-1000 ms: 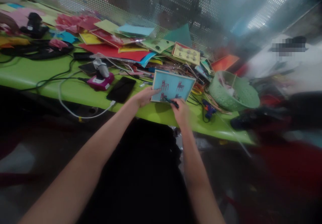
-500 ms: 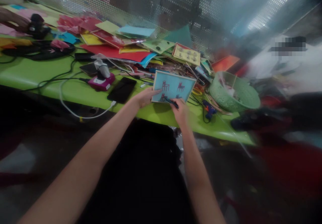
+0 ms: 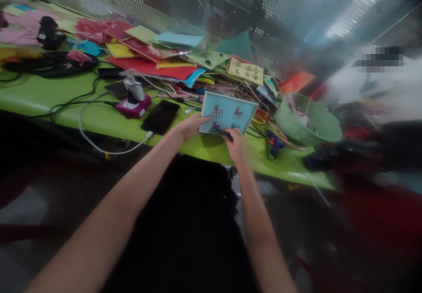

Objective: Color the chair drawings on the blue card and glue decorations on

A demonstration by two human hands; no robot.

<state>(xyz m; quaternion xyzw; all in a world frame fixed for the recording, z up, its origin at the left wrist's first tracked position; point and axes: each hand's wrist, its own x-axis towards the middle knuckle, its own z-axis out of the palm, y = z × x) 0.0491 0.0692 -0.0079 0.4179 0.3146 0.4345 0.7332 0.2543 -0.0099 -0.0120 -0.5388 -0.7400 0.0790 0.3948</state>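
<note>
**Light-blue card [image 3: 227, 105], four red chair drawings, held over the front edge of the table [image 3: 260, 161]**

Card: pale border, tilted up toward the wearer, lower-left drawing met by the pen tip.

Changes, past half second: card and pen all but unmoved. Another person's hand [image 3: 2, 19], formerly at the black object [image 3: 49, 34] toward the table's left end, has drawn back to the view's left border; pink paper [image 3: 20, 36] there is now more exposed.

Left hand [image 3: 191, 127]: gripping the card's lower-left side, thumb on its face, forearm reaching up from lower left.

Right hand [image 3: 238, 146]: closed around a dark pen [image 3: 227, 134] at the card's lower edge, wrist below, forearm rising from lower right.

Nearby, front edge: black phone [image 3: 161, 116], left of the left hand; purple power block [image 3: 134, 107], beyond it; glue gun [image 3: 274, 140], right of the right hand.

Further off: green basket [image 3: 286, 121], toward the right end; yellow card [image 3: 245, 70] and heaped coloured paper [image 3: 151, 66], along the back edge.
</note>
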